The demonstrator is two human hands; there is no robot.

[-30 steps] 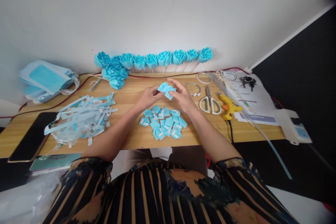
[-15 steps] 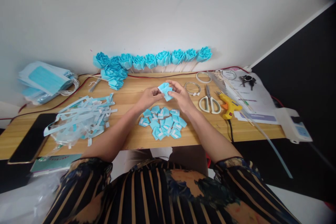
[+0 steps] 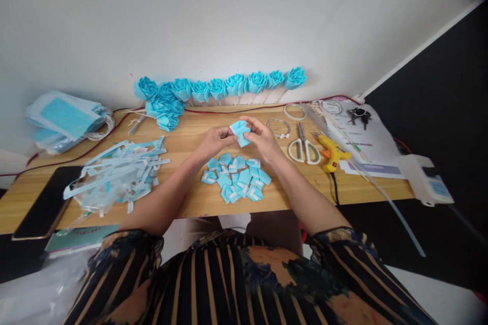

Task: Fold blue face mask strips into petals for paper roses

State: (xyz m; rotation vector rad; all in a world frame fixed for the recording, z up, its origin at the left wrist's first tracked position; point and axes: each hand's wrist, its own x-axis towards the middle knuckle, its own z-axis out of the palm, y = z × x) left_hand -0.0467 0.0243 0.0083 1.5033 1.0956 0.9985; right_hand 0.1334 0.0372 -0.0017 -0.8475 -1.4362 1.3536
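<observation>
Above the middle of the table, a folded light-blue fabric piece is held between my two hands. My left hand pinches its left edge between thumb and fingers. On its right side, my right hand grips it, with the thumb in front and the fingers behind the top edge. Just below the hands lies a loose pile of folded blue pieces, several of them showing white strips. Behind, a row of blue fabric flowers on thin sticks leans against the wall.
At left are blue face masks, a heap of cut strips and a phone. To the right lie scissors, a yellow glue gun, two tape rings, keys on papers and a white power strip.
Both hands keep hold of the folded piece in nearly the same place. My left fingers have shifted slightly at its edge. The whole view has moved a little.
</observation>
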